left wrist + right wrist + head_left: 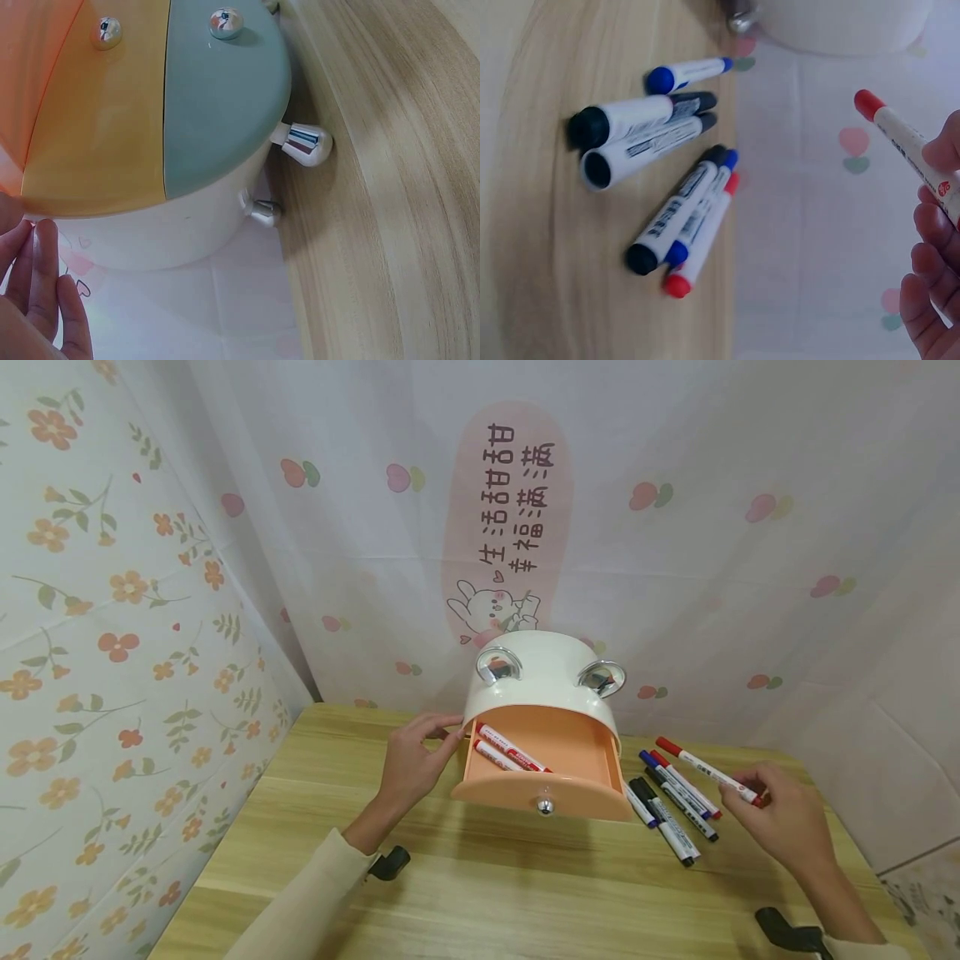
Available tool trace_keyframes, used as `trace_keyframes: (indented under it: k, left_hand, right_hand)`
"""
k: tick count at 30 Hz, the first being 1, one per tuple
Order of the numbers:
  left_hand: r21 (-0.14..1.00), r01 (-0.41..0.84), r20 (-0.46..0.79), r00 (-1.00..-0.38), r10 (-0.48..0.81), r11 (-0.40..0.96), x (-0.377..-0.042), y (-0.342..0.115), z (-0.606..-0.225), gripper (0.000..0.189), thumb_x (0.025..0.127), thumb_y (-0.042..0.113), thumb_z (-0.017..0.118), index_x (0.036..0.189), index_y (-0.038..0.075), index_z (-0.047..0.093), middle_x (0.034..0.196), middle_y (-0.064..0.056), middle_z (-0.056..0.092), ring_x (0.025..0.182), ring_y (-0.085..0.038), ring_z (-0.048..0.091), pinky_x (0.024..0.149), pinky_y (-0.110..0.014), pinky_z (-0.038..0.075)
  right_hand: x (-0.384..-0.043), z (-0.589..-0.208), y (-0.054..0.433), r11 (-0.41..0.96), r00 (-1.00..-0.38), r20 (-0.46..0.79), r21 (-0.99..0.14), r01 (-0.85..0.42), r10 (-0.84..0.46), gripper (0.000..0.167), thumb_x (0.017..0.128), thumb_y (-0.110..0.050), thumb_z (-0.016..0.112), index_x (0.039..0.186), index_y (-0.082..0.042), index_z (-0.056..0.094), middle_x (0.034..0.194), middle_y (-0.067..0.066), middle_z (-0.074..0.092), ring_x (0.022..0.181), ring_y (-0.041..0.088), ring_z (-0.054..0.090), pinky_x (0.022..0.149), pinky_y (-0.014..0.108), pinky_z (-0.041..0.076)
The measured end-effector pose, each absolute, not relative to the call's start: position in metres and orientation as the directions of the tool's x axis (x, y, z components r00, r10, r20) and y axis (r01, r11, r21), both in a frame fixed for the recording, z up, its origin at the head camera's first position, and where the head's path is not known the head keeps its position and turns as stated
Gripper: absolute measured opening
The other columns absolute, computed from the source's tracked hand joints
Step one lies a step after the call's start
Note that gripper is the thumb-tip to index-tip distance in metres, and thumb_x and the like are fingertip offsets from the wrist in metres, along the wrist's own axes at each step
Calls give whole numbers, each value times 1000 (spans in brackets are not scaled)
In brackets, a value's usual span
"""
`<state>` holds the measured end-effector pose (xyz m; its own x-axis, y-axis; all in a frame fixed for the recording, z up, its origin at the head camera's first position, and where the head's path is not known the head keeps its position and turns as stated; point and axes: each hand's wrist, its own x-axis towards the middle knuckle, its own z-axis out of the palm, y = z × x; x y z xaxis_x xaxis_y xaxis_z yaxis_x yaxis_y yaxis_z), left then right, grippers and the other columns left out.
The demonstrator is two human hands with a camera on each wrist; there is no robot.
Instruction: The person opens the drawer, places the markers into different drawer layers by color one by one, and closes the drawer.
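A small white drawer cabinet (534,689) with shiny rounded feet stands at the back of the table. Its orange top drawer (581,797) is pulled out, with two red markers (517,750) lying inside on the left. My left hand (411,764) touches the cabinet's left side, its fingers at the edge of the yellow drawer (97,120) in the left wrist view. To the right, my right hand (787,818) pinches another red marker (701,765) near one end, raised above the table. Several black, blue and red markers (678,789) lie between the cabinet and this hand.
A grey-green drawer (225,97) sits beside the yellow one in the left wrist view. Behind the wooden table (360,902) hangs a printed white curtain (360,552). A floral curtain (127,635) borders the left side.
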<state>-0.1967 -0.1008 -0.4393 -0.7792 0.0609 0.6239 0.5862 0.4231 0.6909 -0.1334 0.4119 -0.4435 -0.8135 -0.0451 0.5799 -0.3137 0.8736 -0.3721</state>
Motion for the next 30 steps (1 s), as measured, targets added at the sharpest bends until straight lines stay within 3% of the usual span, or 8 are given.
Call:
trace_keyframes:
  k: [10, 22, 30]
  left_hand:
    - [688, 584, 624, -779, 60, 430, -196, -100, -438, 19, 97, 5, 84, 116, 1, 84, 109, -11, 81, 86, -25, 79, 73, -44, 63]
    - [686, 583, 627, -777, 53, 435, -196, -100, -439, 19, 96, 5, 85, 116, 2, 84, 109, -10, 81, 85, -25, 79, 74, -43, 63]
    - [684, 601, 636, -769, 65, 414, -197, -101, -439, 19, 97, 6, 85, 116, 3, 85, 108, -8, 81, 86, -23, 79, 78, -41, 63]
  right_hand:
    - [-126, -422, 395, 872, -752, 651, -302, -386, -108, 19, 76, -6, 87, 90, -9, 73, 79, 0, 65, 64, 2, 46, 54, 19, 37]
    - [-117, -391, 379, 850, -667, 716, -205, -485, -208, 21, 71, -7, 84, 87, -12, 71, 80, -1, 66, 66, -2, 50, 52, 16, 41]
    - [-110, -369, 366, 831, -633, 730, -167, -531, -258, 14, 75, -16, 78, 86, -13, 70, 78, -8, 59, 71, -4, 42, 54, 18, 36]
